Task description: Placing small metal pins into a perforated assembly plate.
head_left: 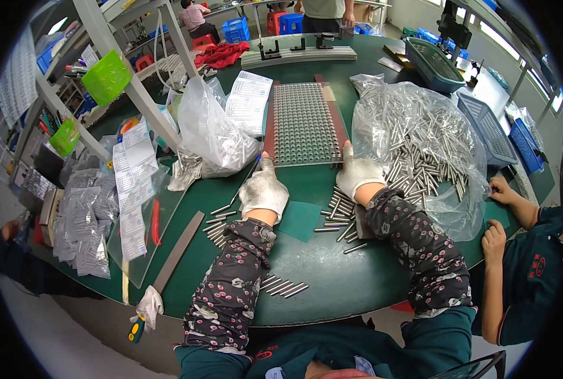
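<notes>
A rectangular, see-through plate (303,120) with rows of round holes lies in front of me on a reddish-brown board (338,120). My left hand (264,192), in a white glove with bare fingertips, grips its near left corner. At the near right corner my right hand (360,172), gloved the same way, pinches the edge; some of its fingers are hidden underneath. Several metal pins (341,215) lie loose beside my right wrist. More pins (217,228) are left of my left wrist, and another row (284,287) lies near the front edge. A thin dark pen-like tool (242,184) touches the left glove.
A large plastic bag (420,139) spills pins on the right. On the left stand a plastic bag (212,132), small packed bags (85,215), a flat grey bar (179,252) and paper sheets (133,189). A co-worker's hands (499,215) rest at the right edge. Blue baskets (486,129) stand behind.
</notes>
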Motion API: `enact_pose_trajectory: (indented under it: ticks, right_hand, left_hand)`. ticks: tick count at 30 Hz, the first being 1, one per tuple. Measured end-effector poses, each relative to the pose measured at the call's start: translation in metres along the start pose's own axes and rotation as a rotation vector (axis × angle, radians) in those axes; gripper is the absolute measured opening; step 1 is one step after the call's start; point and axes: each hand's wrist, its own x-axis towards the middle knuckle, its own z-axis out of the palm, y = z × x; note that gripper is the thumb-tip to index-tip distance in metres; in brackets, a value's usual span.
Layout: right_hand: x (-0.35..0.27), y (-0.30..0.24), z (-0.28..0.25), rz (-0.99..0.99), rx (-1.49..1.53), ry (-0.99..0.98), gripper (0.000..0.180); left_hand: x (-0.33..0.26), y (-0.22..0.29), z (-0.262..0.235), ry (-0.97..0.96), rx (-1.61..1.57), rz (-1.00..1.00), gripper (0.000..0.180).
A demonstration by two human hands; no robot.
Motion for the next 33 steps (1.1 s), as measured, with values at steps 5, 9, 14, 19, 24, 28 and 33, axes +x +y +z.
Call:
enact_pose_trajectory:
  ticks: [5,9,14,19,24,28,33]
  right_hand:
    - [-0.004,0.001,-0.021,-0.014,0.028,-0.038,0.069]
    - [-0.003,-0.003,-0.022,0.028,0.019,-0.062,0.065]
    - [-0.002,-0.005,-0.016,0.070,-0.025,-0.067,0.061]
    - [-0.011,-0.007,-0.034,0.011,0.006,-0.085,0.062]
    - [0.011,0.004,-0.015,0.062,0.223,0.119,0.035]
    - [0.049,0.033,0.006,0.056,0.395,0.090,0.033]
    - [0.051,0.024,0.008,0.147,0.449,0.077,0.037]
  left_hand:
    - [0.000,0.000,-0.012,-0.045,0.015,0.025,0.062]
    - [0.003,0.000,-0.015,-0.103,0.015,0.022,0.062]
    - [0.004,-0.001,-0.011,-0.102,0.005,0.008,0.060]
    - [0.000,-0.004,-0.014,-0.101,0.007,0.013,0.061]
    - [0.002,-0.005,-0.007,-0.047,0.027,0.028,0.062]
    - [0.001,0.003,-0.014,-0.080,0.044,0.057,0.063]
    - [0.003,0.000,-0.012,-0.089,0.052,0.044,0.065]
